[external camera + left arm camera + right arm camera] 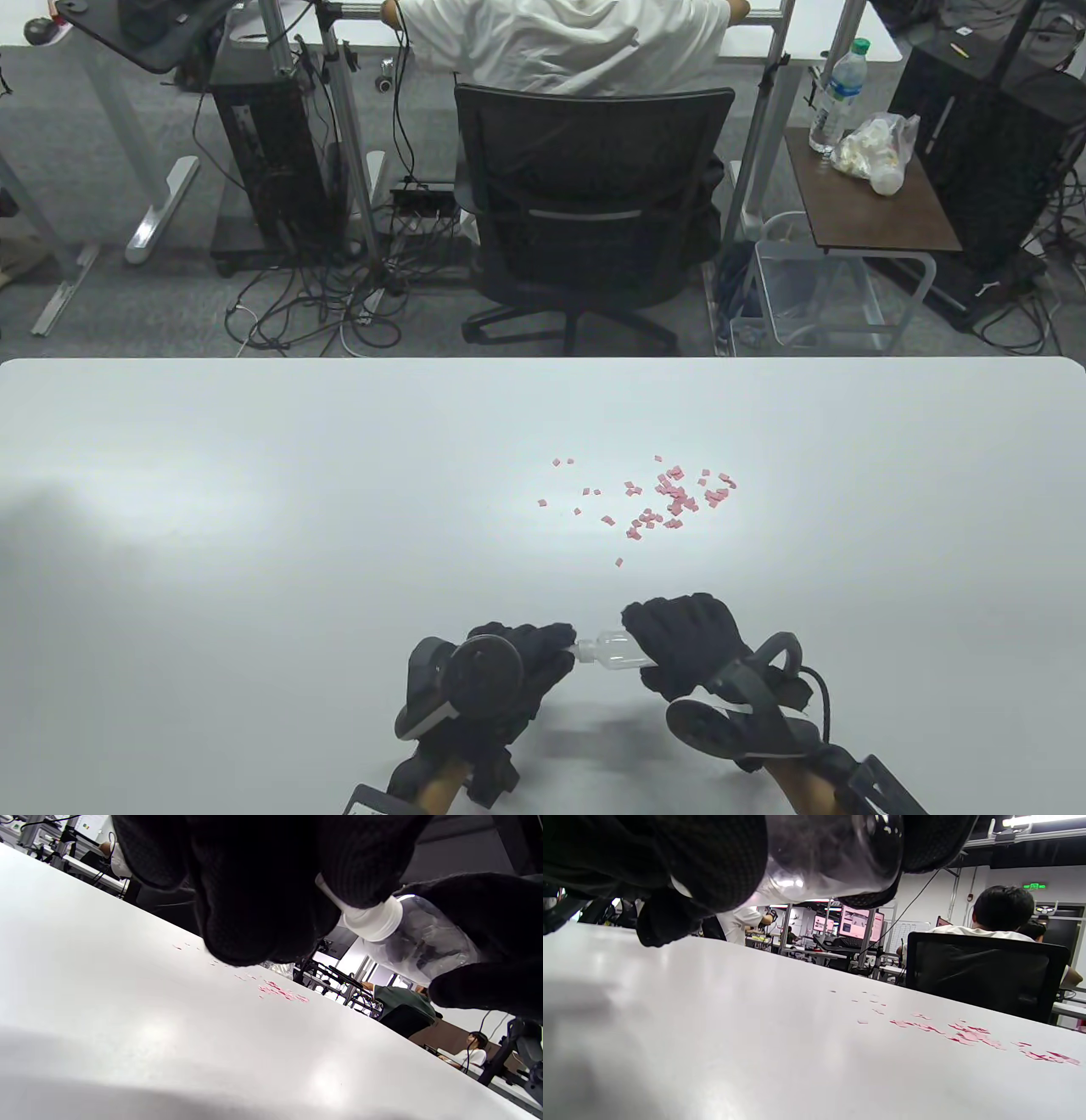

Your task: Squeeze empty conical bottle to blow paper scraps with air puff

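Note:
A small clear conical bottle (pixel 612 649) with a white nozzle cap lies sideways in the air just above the white table (pixel 254 509), near its front edge. My right hand (pixel 683 649) grips its body; it also shows in the right wrist view (pixel 835 853). My left hand (pixel 530 658) pinches the white nozzle tip, seen in the left wrist view (pixel 373 921) beside the clear body (pixel 424 946). Several pink paper scraps (pixel 670 501) lie scattered on the table beyond the hands, to the right of centre; they also show in the wrist views (pixel 282 993) (pixel 967 1035).
A black office chair (pixel 594 212) with a seated person stands beyond the table's far edge. A small side table (pixel 874 195) with a water bottle and a bag is at the back right. Cables lie on the floor.

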The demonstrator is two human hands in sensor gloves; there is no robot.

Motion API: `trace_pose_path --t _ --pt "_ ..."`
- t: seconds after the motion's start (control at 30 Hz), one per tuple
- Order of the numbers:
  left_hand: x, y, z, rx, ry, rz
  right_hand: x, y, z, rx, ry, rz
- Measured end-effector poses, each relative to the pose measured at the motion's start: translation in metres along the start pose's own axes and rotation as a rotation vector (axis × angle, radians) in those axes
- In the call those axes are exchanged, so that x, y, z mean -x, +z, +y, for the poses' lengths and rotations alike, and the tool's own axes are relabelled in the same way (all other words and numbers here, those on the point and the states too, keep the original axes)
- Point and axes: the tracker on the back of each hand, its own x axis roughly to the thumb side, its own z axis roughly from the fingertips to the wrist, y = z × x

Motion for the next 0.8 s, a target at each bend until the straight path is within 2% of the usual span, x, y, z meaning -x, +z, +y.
trace_pose_path --t 0.1,0.17,0.23,0.37,0.43,0.53,0.63,0.67,0.73,0.8 --pt "-0.003 0.001 0.003 -0.037 -0.090 -0.069 0.005 -0.003 0.005 -0.089 -0.123 0.035" --pt "-0.010 0.004 0.004 -0.115 -0.211 -0.142 0.009 -0.005 0.008 -0.150 -0.199 0.051" --pt "-0.015 0.005 0.005 -0.145 -0.314 -0.187 0.011 -0.004 0.008 -0.146 -0.206 0.054" --pt "-0.008 0.004 0.006 -0.123 -0.168 -0.130 0.006 0.001 0.000 0.000 -0.078 0.034" --pt "-0.006 0.005 0.008 -0.152 -0.112 -0.123 0.000 0.001 -0.003 0.073 -0.029 0.007" --pt "-0.008 0.005 0.011 -0.117 -0.143 -0.115 -0.005 0.002 -0.003 0.137 0.031 -0.008" --pt "-0.014 0.007 0.011 -0.140 -0.254 -0.168 -0.005 -0.002 0.001 0.070 0.010 0.014" --pt "-0.017 0.008 0.011 -0.167 -0.324 -0.220 -0.003 -0.004 0.003 -0.003 -0.037 0.029" --pt "-0.021 0.009 0.011 -0.194 -0.448 -0.278 0.000 -0.006 0.006 -0.078 -0.128 0.046" --pt "-0.019 0.009 0.011 -0.184 -0.417 -0.267 0.001 -0.003 0.006 -0.083 -0.149 0.052"
